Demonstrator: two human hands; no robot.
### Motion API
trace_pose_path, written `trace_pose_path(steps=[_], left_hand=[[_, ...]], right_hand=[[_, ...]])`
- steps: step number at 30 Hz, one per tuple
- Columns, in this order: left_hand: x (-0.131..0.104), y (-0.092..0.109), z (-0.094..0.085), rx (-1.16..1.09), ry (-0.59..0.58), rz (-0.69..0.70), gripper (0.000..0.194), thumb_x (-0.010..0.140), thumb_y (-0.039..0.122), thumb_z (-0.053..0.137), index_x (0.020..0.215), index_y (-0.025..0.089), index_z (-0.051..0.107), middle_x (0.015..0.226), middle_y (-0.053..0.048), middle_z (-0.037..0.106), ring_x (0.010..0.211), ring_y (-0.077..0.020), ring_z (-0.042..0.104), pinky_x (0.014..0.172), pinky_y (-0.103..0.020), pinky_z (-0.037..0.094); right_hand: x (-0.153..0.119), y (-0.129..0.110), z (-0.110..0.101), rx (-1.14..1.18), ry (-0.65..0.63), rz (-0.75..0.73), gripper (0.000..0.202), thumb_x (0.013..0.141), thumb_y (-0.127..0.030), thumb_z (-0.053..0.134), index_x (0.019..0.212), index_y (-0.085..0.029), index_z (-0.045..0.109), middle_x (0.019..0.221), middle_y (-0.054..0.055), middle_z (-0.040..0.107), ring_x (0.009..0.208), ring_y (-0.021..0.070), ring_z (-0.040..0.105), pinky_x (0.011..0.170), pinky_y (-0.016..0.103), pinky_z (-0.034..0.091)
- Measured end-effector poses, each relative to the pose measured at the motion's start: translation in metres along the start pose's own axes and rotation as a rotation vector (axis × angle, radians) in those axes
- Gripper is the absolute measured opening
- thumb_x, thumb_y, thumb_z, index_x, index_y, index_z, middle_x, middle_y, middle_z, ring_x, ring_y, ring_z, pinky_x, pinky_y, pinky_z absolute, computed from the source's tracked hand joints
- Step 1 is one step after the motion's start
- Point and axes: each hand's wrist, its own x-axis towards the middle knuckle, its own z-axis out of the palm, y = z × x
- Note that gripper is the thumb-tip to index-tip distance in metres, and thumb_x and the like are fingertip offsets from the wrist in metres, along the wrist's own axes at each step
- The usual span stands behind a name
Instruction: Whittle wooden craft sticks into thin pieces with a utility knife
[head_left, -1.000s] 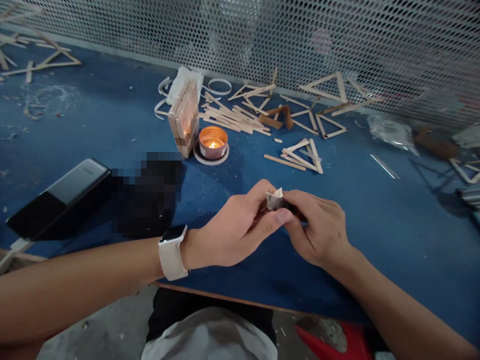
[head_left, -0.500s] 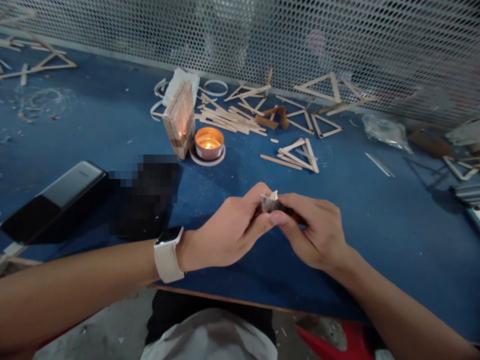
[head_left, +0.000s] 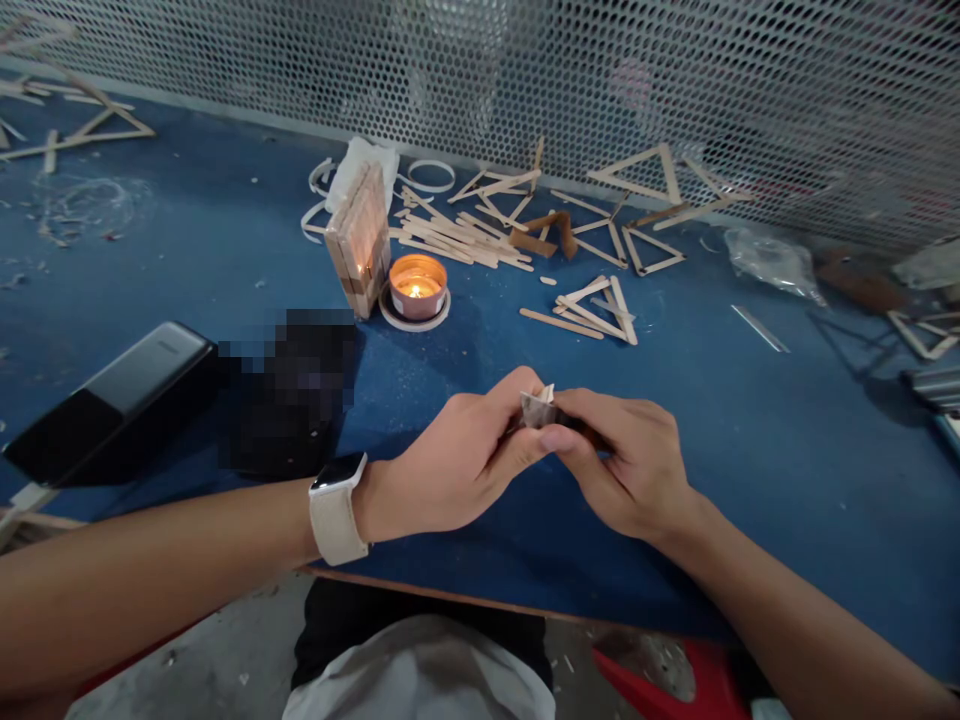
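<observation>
Both hands meet above the near middle of the blue table. My left hand (head_left: 469, 455), with a watch on its wrist, is closed, thumb and forefinger pinching at a small grey flat piece (head_left: 536, 410). Beside that piece a pale wooden-looking tip (head_left: 548, 393) sticks up. From the other side my right hand (head_left: 630, 455) is closed around a dark, narrow object (head_left: 574, 422) that reaches to the grey piece. The two thumbs touch at their tips. Fingers cover most of what is held, so its kind is unclear.
A lit candle in a tin (head_left: 418, 290) burns ahead, beside an upright wrapped pack of sticks (head_left: 360, 240). Loose craft sticks (head_left: 457, 240) and stick triangles (head_left: 600, 310) lie behind. A black power bank (head_left: 112, 400) and a blurred-out dark object (head_left: 292, 400) lie left.
The hands keep nearly the same pose. The grey piece and the pale tip between the fingertips have shifted very slightly.
</observation>
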Motion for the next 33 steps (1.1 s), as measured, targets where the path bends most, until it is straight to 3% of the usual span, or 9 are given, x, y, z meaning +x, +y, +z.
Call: trace_pose_path(steps=[7, 16, 23, 28, 30, 33], left_hand=[[-0.001, -0.002, 0.0, 0.02, 0.009, 0.014, 0.028, 0.108, 0.03, 0.055, 0.084, 0.023, 0.042, 0.074, 0.008, 0.044, 0.063, -0.0083, 0.041, 0.06, -0.026, 0.032], [0.001, 0.001, -0.001, 0.02, 0.026, -0.001, 0.028, 0.108, 0.035, 0.057, 0.087, 0.023, 0.043, 0.073, 0.009, 0.043, 0.061, -0.0075, 0.04, 0.06, -0.025, 0.031], [0.0, 0.003, 0.004, -0.127, 0.064, -0.133, 0.03, 0.107, 0.042, 0.057, 0.09, 0.024, 0.041, 0.073, 0.009, 0.04, 0.064, -0.0097, 0.038, 0.063, -0.028, 0.032], [-0.001, 0.002, 0.005, -0.209, 0.12, -0.207, 0.027, 0.101, 0.038, 0.058, 0.088, 0.024, 0.039, 0.073, 0.008, 0.037, 0.065, -0.0107, 0.036, 0.063, -0.028, 0.034], [-0.003, 0.003, 0.005, -0.131, 0.043, -0.143, 0.028, 0.094, 0.036, 0.062, 0.087, 0.025, 0.038, 0.072, 0.008, 0.038, 0.064, -0.0107, 0.036, 0.062, -0.028, 0.034], [-0.008, 0.002, 0.008, 0.02, -0.227, 0.092, 0.027, 0.088, 0.036, 0.064, 0.092, 0.025, 0.039, 0.075, 0.006, 0.048, 0.063, -0.012, 0.042, 0.059, -0.028, 0.036]], right_hand=[[0.001, -0.003, 0.001, -0.006, 0.013, 0.012, 0.032, 0.113, -0.044, 0.048, 0.096, -0.021, 0.064, 0.068, -0.002, 0.065, 0.053, 0.0111, 0.055, 0.054, 0.026, 0.041], [0.002, -0.003, 0.002, -0.016, 0.027, 0.022, 0.034, 0.113, -0.045, 0.047, 0.095, -0.021, 0.064, 0.067, -0.002, 0.065, 0.053, 0.011, 0.057, 0.053, 0.025, 0.041], [0.002, -0.003, 0.003, -0.091, 0.003, 0.065, 0.028, 0.113, -0.04, 0.046, 0.098, -0.022, 0.061, 0.065, -0.004, 0.061, 0.051, 0.0098, 0.054, 0.052, 0.026, 0.038], [0.004, 0.01, -0.01, -0.165, 0.09, 0.16, 0.023, 0.101, -0.045, 0.064, 0.1, -0.022, 0.065, 0.065, -0.005, 0.057, 0.05, 0.0107, 0.05, 0.054, 0.028, 0.04], [0.012, 0.015, -0.012, -0.138, 0.145, 0.193, 0.019, 0.099, -0.042, 0.067, 0.098, -0.023, 0.068, 0.061, -0.006, 0.053, 0.046, 0.0103, 0.045, 0.052, 0.028, 0.038], [0.036, 0.014, -0.003, -0.103, -0.007, 0.208, 0.016, 0.096, -0.032, 0.07, 0.108, -0.022, 0.073, 0.063, -0.006, 0.06, 0.049, 0.0114, 0.051, 0.054, 0.028, 0.04]])
